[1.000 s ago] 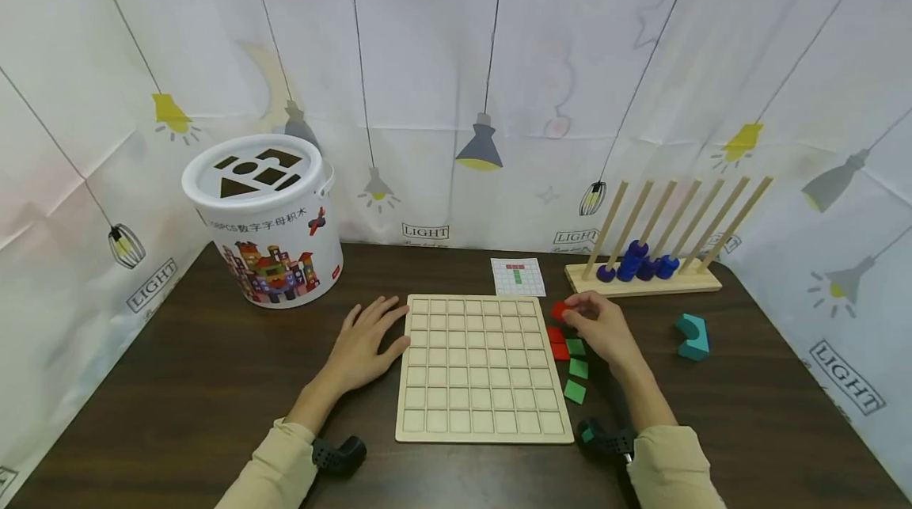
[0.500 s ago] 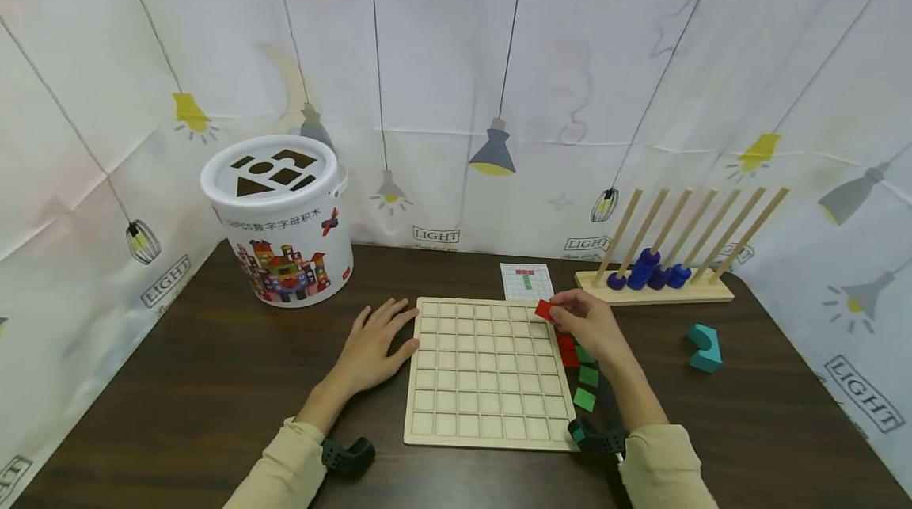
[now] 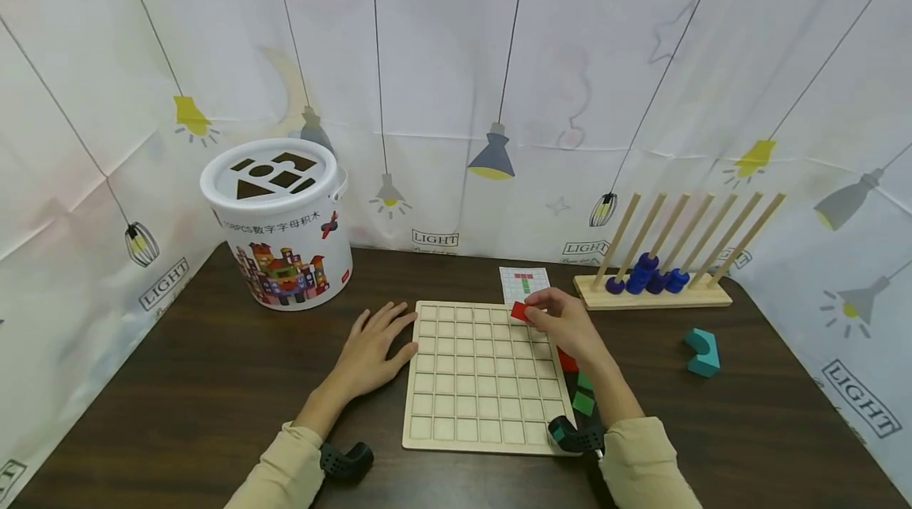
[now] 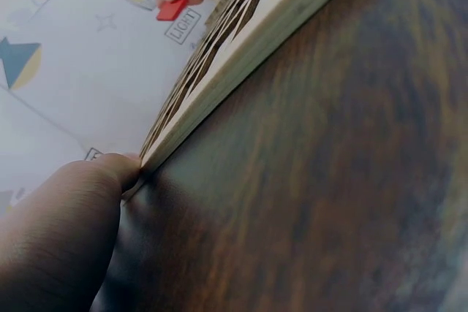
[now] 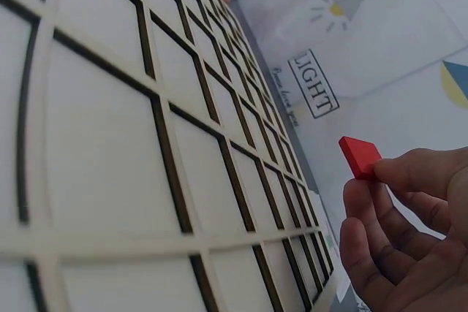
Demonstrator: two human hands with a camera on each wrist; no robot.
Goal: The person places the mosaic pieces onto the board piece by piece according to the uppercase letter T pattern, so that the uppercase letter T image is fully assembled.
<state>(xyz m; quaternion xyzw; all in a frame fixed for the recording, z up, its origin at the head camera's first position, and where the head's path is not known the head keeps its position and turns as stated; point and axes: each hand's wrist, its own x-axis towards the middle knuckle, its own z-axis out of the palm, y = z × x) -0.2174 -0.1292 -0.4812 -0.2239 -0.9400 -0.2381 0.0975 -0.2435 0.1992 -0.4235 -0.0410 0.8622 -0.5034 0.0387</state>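
Note:
Between thumb and fingers, my right hand (image 3: 566,324) pinches a flat red square tile (image 5: 359,157). In the head view the tile is over the far right part of a wooden grid board (image 3: 466,382), whose squares hold no tiles. The right wrist view shows the tile raised above the board's grid. My left hand (image 3: 370,351) lies flat on the table with spread fingers, its thumb and index fingertips at the board's left edge. Red tiles (image 3: 568,360) and green tiles (image 3: 583,403) lie right of the board, partly hidden by my right arm.
A small card (image 3: 524,284) printed with a red and green T on a grid lies behind the board. At the back right stands a peg rack (image 3: 651,300) with blue beads. A teal arch block (image 3: 704,353) is at right, a white bucket (image 3: 281,216) at back left.
My right hand has carried the red tile left, from beside the board to over its far right squares. The left hand stays at the board's edge. The head view has shifted slightly.

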